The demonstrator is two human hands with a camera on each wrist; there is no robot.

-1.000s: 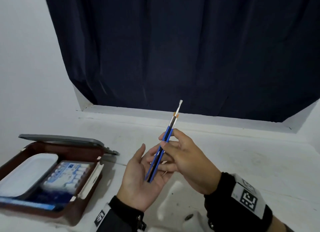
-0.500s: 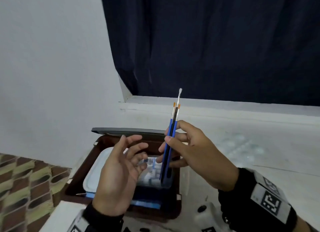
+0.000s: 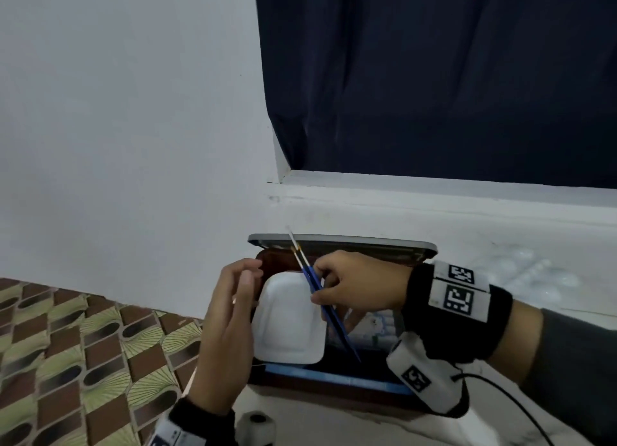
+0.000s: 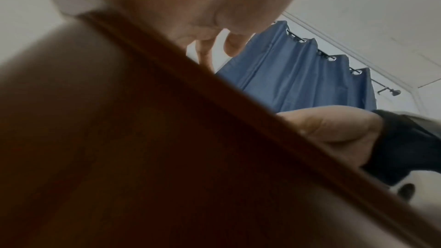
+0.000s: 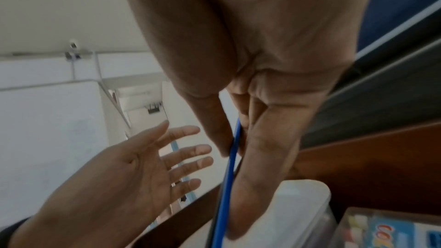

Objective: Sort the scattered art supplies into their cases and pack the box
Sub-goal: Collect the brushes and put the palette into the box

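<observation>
An open brown box [image 3: 337, 390] with its grey lid [image 3: 344, 242] raised lies on the white surface. Inside it are a white palette [image 3: 288, 325] on the left and a pack of paint tubes [image 3: 377, 329] on the right. My right hand [image 3: 354, 287] pinches a bundle of blue-handled paintbrushes [image 3: 329, 312] over the box, bristles pointing up and away, handle ends low inside the box. In the right wrist view the thumb and fingers pinch the blue handles [image 5: 229, 176]. My left hand [image 3: 230, 315] hovers at the box's left edge with fingers loosely spread, holding nothing.
A white wall rises behind the box, and a dark blue curtain [image 3: 434, 78] hangs above a white ledge [image 3: 434, 185]. A patterned brown and green floor [image 3: 66, 362] lies to the left, beyond the surface's edge. A black cable [image 3: 510, 399] trails from my right wrist.
My right hand has lowered the brushes from upright above the box and tilted them down into it. The left hand let go of the brushes earlier and now hovers at the box's left edge.
</observation>
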